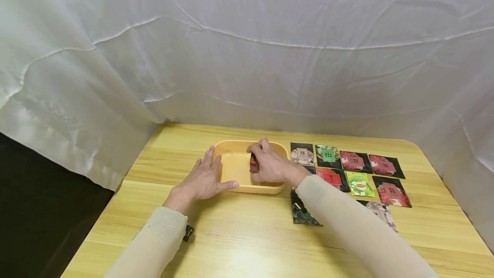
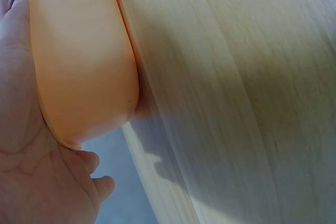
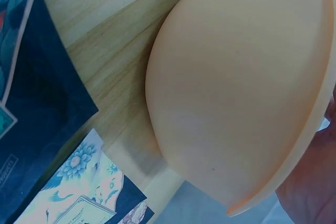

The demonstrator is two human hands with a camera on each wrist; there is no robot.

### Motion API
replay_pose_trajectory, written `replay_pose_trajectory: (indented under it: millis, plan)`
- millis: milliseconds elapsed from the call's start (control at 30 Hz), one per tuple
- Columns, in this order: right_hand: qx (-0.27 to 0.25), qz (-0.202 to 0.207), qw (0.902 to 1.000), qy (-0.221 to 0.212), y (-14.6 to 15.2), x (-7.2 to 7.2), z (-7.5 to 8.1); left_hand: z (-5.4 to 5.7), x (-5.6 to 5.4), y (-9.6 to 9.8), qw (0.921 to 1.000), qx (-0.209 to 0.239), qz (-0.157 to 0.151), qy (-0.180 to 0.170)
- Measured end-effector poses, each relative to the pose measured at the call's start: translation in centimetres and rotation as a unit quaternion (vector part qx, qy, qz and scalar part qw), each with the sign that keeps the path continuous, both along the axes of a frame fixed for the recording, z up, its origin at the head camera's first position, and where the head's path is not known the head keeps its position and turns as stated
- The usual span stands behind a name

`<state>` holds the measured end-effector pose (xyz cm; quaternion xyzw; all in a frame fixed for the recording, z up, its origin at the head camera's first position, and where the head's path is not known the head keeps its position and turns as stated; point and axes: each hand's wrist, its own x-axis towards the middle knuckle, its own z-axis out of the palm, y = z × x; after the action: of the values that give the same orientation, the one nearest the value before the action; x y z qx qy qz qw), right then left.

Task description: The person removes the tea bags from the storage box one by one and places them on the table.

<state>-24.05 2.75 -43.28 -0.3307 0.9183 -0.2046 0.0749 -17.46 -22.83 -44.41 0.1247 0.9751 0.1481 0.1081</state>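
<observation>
A shallow yellow-orange plastic basket [image 1: 233, 166] sits on the wooden table in the head view. My left hand [image 1: 203, 177] lies against its left end, fingers extended and thumb across the front rim. The left wrist view has that hand [image 2: 37, 166] along the basket's rim [image 2: 84, 56]. Inside the basket's right half, my right hand [image 1: 272, 164] pinches a dark red tea bag packet [image 1: 254, 163] between thumb and fingers. In the right wrist view, the basket wall [image 3: 236, 87] hides most of the right hand [image 3: 310, 182] and the packet.
Several flat tea packets lie in rows right of the basket, among them a green one [image 1: 328, 155], a yellow-green one [image 1: 360, 183] and a red one [image 1: 392, 192]. A dark packet [image 1: 302, 211] lies near my right sleeve. White curtain [image 1: 270, 76] hangs behind the table [image 1: 239, 235].
</observation>
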Motion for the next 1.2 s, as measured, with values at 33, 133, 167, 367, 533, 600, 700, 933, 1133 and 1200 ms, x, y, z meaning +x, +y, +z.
replay_pose_trajectory:
  millis: [33, 133, 167, 367, 533, 600, 700, 933, 1133, 1200]
  plan:
    - [-0.001, -0.001, 1.0, 0.002, 0.0, 0.0, 0.0, 0.0, 0.0, 0.0, 1.0, 0.001, 0.0, 0.0]
    - [-0.004, 0.0, 1.0, 0.003, 0.0, 0.1, 0.1, 0.1, 0.0, 0.1, 1.0, 0.0, 0.002, -0.004]
    - [-0.005, 0.001, 1.0, 0.003, 0.0, 0.1, 0.1, 0.1, 0.0, 0.0, 1.0, 0.001, 0.002, -0.005]
    - [0.019, 0.005, 0.9998, 0.002, -0.2, 0.3, 0.3, 0.1, 0.0, 0.0, 1.0, -0.001, 0.005, -0.006]
    - [0.096, 0.018, 0.9949, 0.025, -0.2, 0.5, 0.2, 0.1, 0.0, 0.1, 0.9999, 0.0, 0.007, -0.009]
    - [0.112, 0.02, 0.9931, 0.028, -0.2, 0.5, 0.0, 0.1, 0.0, 0.1, 0.9999, 0.0, 0.007, -0.01]
    - [0.113, 0.021, 0.9931, 0.023, -0.1, 0.6, -0.2, 0.1, 0.0, 0.1, 0.9999, 0.0, 0.006, -0.01]
    - [0.098, 0.016, 0.9948, 0.021, -0.2, 0.6, -0.7, 0.2, 0.0, 0.1, 0.9999, 0.0, 0.007, -0.012]
    - [0.089, 0.007, 0.9956, 0.028, -0.3, 0.6, -0.9, 0.1, -0.1, 0.1, 0.9999, 0.002, 0.008, -0.013]
    - [0.086, 0.005, 0.9959, 0.026, -0.2, 0.5, -1.0, 0.1, 0.0, 0.1, 0.9999, 0.001, 0.008, -0.011]
